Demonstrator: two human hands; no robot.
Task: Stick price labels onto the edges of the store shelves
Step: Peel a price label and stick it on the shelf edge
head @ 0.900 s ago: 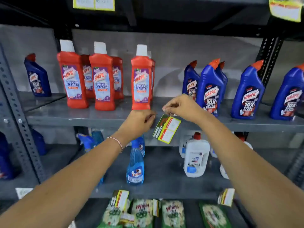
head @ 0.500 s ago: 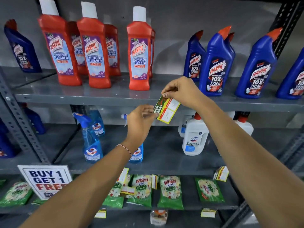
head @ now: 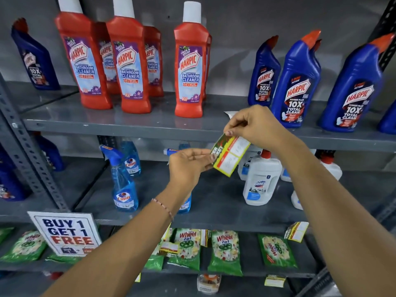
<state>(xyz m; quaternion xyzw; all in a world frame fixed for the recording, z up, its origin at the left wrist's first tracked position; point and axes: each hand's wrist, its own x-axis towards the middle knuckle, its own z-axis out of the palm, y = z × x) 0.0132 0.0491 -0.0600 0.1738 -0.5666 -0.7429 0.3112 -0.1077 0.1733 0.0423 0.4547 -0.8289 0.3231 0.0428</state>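
Red bottles (head: 189, 69) and blue bottles (head: 296, 82) stand closed. Both hands, left (head: 188, 168) and right (head: 255, 127), pinch one label (head: 230, 156); its words are blurry.

Price label (head: 230, 156) before shelf edge (head: 128, 127), below bottles (head: 189, 67).

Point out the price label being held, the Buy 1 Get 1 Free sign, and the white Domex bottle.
price label (head: 230, 156), head view, middle of its face
Buy 1 Get 1 Free sign (head: 66, 232), head view, printed lettering
white Domex bottle (head: 260, 183), head view, front body
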